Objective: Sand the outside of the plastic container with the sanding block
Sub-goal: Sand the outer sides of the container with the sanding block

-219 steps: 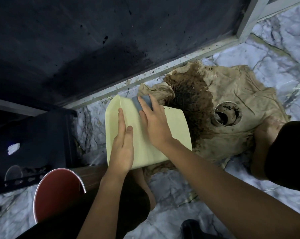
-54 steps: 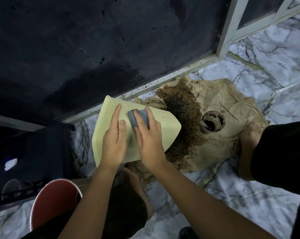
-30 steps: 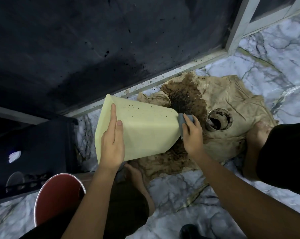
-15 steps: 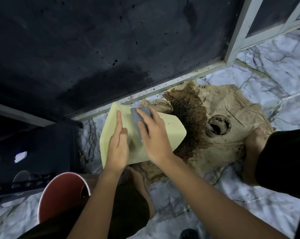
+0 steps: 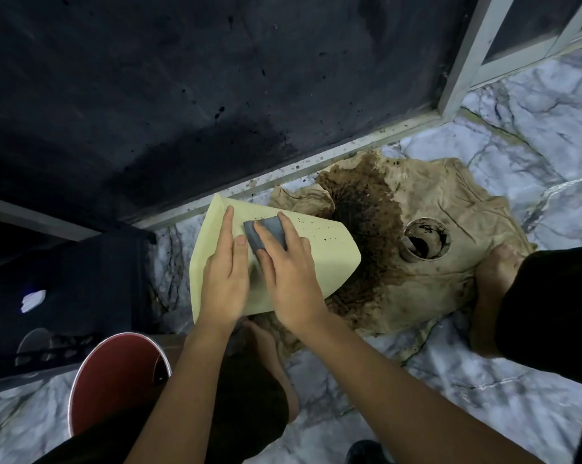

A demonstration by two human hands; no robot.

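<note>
A pale yellow plastic container (image 5: 329,249) lies tilted on its side over the floor, its narrow end pointing right toward a stained cloth. My left hand (image 5: 224,279) rests flat on its upper left face, fingers straight. My right hand (image 5: 287,276) holds a grey sanding block (image 5: 261,231) pressed against the container's top face, fingers over the block, right beside my left fingertips. Dark specks dot the container's surface.
A dirty tan cloth (image 5: 433,286) with a dark stain and a round open tin (image 5: 425,239) lies right of the container. A red bucket (image 5: 112,376) stands at lower left. A dark wall panel and a metal frame (image 5: 463,61) run behind. My bare feet rest on the marble floor (image 5: 534,135).
My right hand slid the block from the container's narrow right end back up to its top left face, and stays there. My left hand has kept its place.
</note>
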